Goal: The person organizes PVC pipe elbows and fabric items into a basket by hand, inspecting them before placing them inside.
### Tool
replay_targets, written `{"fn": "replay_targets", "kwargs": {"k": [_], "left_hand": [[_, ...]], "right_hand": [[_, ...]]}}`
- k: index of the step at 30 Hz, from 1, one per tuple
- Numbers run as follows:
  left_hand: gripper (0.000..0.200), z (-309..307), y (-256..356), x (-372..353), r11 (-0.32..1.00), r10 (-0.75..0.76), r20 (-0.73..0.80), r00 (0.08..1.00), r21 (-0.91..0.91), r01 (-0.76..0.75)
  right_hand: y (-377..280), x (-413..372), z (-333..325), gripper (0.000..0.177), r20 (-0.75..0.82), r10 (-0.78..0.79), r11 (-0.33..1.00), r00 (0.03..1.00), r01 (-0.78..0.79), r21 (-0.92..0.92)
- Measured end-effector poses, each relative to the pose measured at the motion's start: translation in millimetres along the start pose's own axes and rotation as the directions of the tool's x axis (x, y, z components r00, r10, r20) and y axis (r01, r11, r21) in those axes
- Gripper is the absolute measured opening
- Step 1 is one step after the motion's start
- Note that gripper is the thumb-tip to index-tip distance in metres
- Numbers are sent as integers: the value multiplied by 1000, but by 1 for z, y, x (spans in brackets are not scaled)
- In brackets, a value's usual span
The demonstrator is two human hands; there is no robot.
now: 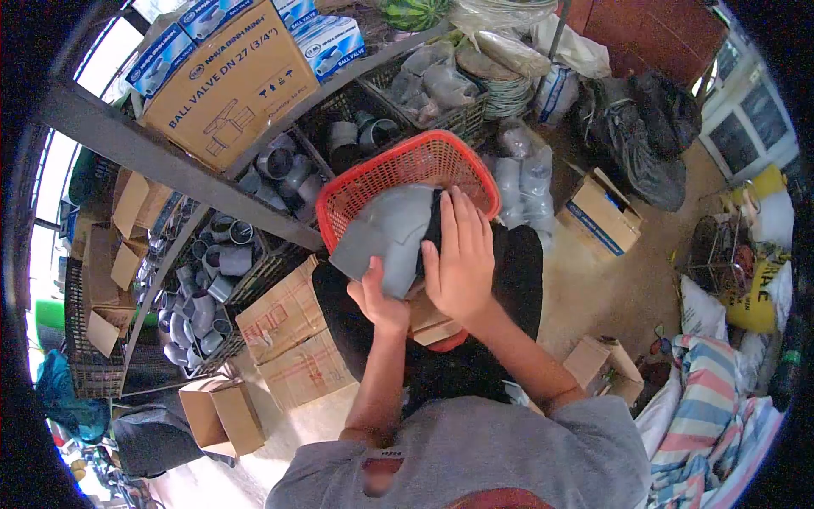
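A large grey plastic pipe fitting (386, 229) lies tilted over the front of a red plastic basket (343, 191). My left hand (378, 297) holds its lower edge, with the thumb up against the grey surface. My right hand (460, 250) lies with its fingers stretched out on a black piece (433, 222) at the fitting's right side; what that piece is I cannot make out. Under my hands, part of a cardboard box (431, 321) shows between my knees.
Crates of grey pipe fittings (203, 293) stand at the left, below a metal beam (161, 161). A large ball valve carton (229, 85) is at upper left. Small open boxes (600, 212) sit on the floor. Striped cloth (708, 390) lies at lower right.
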State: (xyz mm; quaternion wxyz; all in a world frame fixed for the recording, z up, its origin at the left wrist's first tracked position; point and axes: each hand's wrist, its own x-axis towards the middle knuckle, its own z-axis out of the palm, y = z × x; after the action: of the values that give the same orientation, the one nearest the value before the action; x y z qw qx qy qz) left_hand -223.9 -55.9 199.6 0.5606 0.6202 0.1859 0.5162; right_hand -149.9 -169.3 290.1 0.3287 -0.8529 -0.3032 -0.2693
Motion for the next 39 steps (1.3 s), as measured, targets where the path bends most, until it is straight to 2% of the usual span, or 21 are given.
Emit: {"fn": "replay_targets", "kwargs": {"k": [1,2,4,5,6,7,11,12,14,16,18,20,23,24,26,27,28,30,31,33,39], "left_hand": [[23,-6,3,3,962,231,81,970,130,-240],[23,-14,9,7,962,228,83,970,134,-238],[27,-27,24,17,834,468,286,836,171,-525],[27,-31,36,15,833,469,286,836,172,-526],[35,-36,50,10,975,168,305,937,86,-203],[45,-41,61,7,988,-145,349,926,8,151],[72,-52,84,1,918,-303,338,891,-148,369],[72,-50,88,5,916,-306,330,893,-152,371],[38,-42,97,23,974,-62,364,929,-183,137],[38,-52,96,51,984,-34,446,895,-139,107],[39,-51,95,83,992,-3,524,852,-103,67],[37,-38,94,115,934,260,536,803,71,-350],[36,-16,71,133,997,0,472,881,71,-38],[36,-9,66,135,996,4,471,882,72,-43],[52,9,56,132,992,-71,377,924,-71,105],[70,8,41,123,945,-285,421,861,-30,327],[70,4,27,114,944,-289,417,862,-27,329],[83,-4,13,96,552,-606,609,512,-141,822],[83,-6,8,90,553,-607,605,515,-144,820],[86,-16,6,73,279,-643,688,336,-198,940],[84,-19,28,57,365,-537,686,491,-336,868]], "right_hand": [[7,2,-1,53,49,-23,996,999,18,86],[14,3,-2,58,98,-47,984,994,29,174],[34,13,-1,46,242,93,852,966,-203,482],[59,14,12,45,349,134,777,928,-317,544],[78,13,24,46,456,159,689,876,-429,584],[78,18,18,46,455,157,691,877,-427,584],[77,35,3,46,739,207,214,642,-766,606],[79,38,3,44,831,211,25,514,-853,521],[89,33,15,45,844,186,29,503,-861,507],[79,32,10,47,879,258,-31,401,-906,422],[64,28,8,49,851,263,-91,455,-866,491],[53,21,10,51,820,267,-150,506,-819,555],[35,13,8,57,753,323,-291,574,-696,656],[29,6,11,57,752,319,-293,577,-695,657],[17,-8,21,57,528,390,-86,755,-541,837],[7,-12,19,56,383,320,115,867,-437,892],[3,-16,17,56,388,319,112,865,-441,890],[-2,-20,12,57,158,153,570,975,-218,792],[0,-18,6,56,142,30,666,989,-125,736],[-3,-13,-9,57,189,-96,727,977,-62,684],[-17,34,-43,50,363,-407,797,838,133,589]]}}
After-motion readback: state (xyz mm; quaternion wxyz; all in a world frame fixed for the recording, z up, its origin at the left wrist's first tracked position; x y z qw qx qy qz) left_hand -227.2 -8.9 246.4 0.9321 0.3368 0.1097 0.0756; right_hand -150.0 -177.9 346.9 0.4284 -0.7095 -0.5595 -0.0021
